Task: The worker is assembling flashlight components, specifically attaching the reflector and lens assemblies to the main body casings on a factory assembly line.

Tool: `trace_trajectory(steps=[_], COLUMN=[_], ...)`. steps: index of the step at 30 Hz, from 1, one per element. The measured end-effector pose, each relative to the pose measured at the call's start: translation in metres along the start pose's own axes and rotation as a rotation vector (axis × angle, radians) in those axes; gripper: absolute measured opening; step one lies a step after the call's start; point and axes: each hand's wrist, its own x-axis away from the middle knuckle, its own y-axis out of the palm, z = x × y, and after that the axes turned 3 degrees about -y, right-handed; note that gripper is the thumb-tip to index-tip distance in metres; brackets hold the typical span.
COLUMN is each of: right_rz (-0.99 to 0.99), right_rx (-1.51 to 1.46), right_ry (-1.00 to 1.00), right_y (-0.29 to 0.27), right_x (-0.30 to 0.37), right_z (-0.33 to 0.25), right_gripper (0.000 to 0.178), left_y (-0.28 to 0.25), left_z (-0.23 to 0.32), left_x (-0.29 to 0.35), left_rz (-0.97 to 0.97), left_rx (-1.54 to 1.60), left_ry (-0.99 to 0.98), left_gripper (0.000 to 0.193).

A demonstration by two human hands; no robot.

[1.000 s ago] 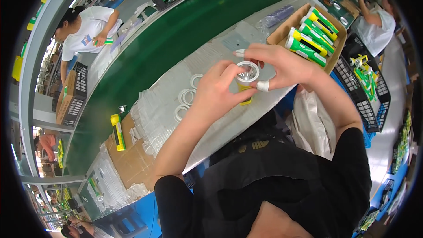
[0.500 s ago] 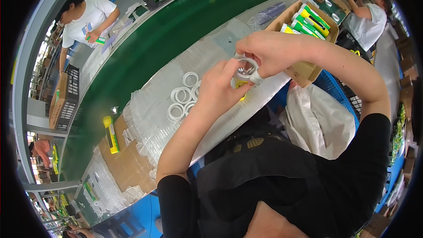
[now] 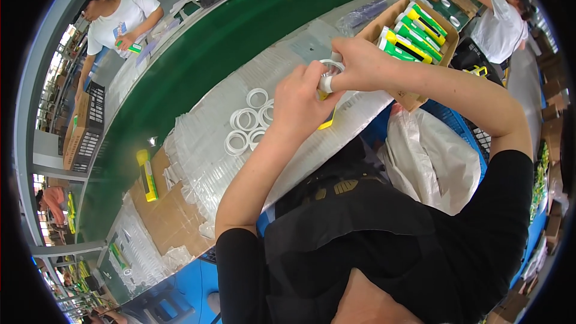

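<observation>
Over the plastic-covered bench (image 3: 240, 78), both my hands close around the head of a flashlight (image 3: 330, 67). Its white rim and shiny reflector show between my fingers, with a bit of black and yellow body below. My left hand (image 3: 300, 102) grips it from the left. From the right, my right hand (image 3: 363, 66) holds the rim with curled fingers, some of them hidden. Several loose white rings (image 3: 246, 120) lie in a cluster just left of my left hand. Beyond my right wrist, green and yellow flashlights (image 3: 414, 35) fill a cardboard box (image 3: 414, 99).
A green conveyor belt (image 3: 204, 75) curves along the far side. One flashlight (image 3: 147, 175) lies by the belt at left, near a small shiny cup (image 3: 152, 141). A white sack (image 3: 426, 162) and blue crate (image 3: 459, 126) stand at right. Co-workers sit left and far right.
My hands have moved slightly up and left with the flashlight, and its open end now shows less. My right hand has turned around the rim. The far-right co-worker's arm has stretched out.
</observation>
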Motion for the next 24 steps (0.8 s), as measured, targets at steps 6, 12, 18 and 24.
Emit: trace_trajectory(steps=[6,12,18,24], right_rz=[0.099,-0.134,-0.076,-0.088], right_rx=[-0.129,0.167,-0.125,0.3], right_ry=[-0.392,-0.061,-0.436,-0.002], right_y=[-0.014,-0.019,-0.02,-0.019], right_x=[0.0,-0.001,-0.006,-0.007], right_z=[0.016,-0.004,0.016,-0.003], right_gripper=[0.053,0.039,0.048,0.053], left_y=[-0.002,0.005,0.002,0.006], left_z=[0.001,0.002,0.002,0.003], left_x=[0.001,0.001,-0.001,0.003], left_rz=[-0.01,-0.014,-0.01,-0.005], left_rx=[0.064,-0.023,0.025,-0.039], left_ry=[0.017,0.0,-0.005,-0.012], left_gripper=[0.037,0.039,0.038,0.039])
